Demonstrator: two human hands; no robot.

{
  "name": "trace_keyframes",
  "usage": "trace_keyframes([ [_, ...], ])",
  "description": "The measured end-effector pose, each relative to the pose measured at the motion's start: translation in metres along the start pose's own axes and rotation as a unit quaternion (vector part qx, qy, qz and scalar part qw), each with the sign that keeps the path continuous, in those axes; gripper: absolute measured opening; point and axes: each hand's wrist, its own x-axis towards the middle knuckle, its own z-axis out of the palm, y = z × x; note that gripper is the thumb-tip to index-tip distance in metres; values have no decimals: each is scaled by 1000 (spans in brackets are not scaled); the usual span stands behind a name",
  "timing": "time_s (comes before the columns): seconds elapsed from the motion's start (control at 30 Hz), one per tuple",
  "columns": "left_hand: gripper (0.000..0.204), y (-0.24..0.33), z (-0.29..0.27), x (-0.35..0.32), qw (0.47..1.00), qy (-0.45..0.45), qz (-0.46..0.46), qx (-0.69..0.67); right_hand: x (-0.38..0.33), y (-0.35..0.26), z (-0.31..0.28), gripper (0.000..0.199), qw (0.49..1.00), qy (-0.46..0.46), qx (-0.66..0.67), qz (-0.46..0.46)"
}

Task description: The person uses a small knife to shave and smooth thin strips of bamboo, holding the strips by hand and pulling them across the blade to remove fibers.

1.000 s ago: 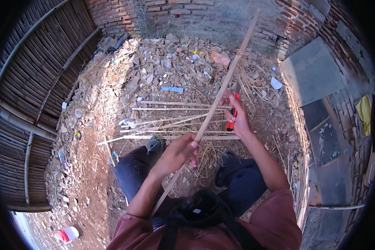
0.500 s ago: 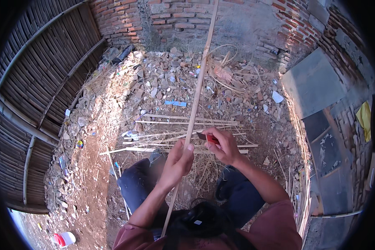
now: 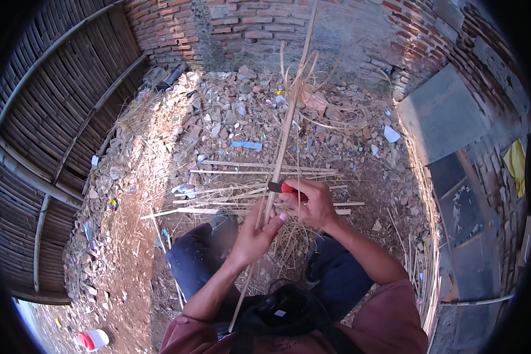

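A long, pale bamboo strip slants from my lap up past the brick wall's foot. My left hand is closed around it, thumb laid along its right side. In my right hand is a knife with a red handle. Its dark, broad blade lies against the strip just above my left hand. Thin shavings hang and curl alongside the strip. Beneath my hands, several cut bamboo strips lie crosswise on the ground.
Rubble covers the ground up to the brick wall. On the left stands a bamboo slat fence; grey panels lean at the right. More strips lie along the right side. A red-and-white container lies lower left.
The knife has moved left onto the bamboo strip. The strip's upper end has shifted right, and more thin shavings now curl beside it.
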Motion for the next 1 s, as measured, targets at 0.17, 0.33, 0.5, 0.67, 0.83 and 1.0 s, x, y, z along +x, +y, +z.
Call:
trace_keyframes([
  [0.17,21,3,3,-2,999,-1,37,38,7,-3,-14,31,999,-24,-17,30],
  [0.33,21,-6,1,-1,998,2,41,40,9,-3,-14,31,1000,-9,-12,26],
  [0.5,20,-14,1,-1,999,6,41,35,8,0,-14,29,999,-22,-26,-13],
  [0.67,19,-8,2,-2,998,12,42,34,7,2,-11,28,1000,-24,-4,-6],
  [0.83,24,0,0,-6,999,14,16,49,9,-3,-12,27,1000,-20,-5,-20],
  [1.0,22,5,-1,-9,998,6,10,62,7,0,-11,26,999,-4,3,-34],
])
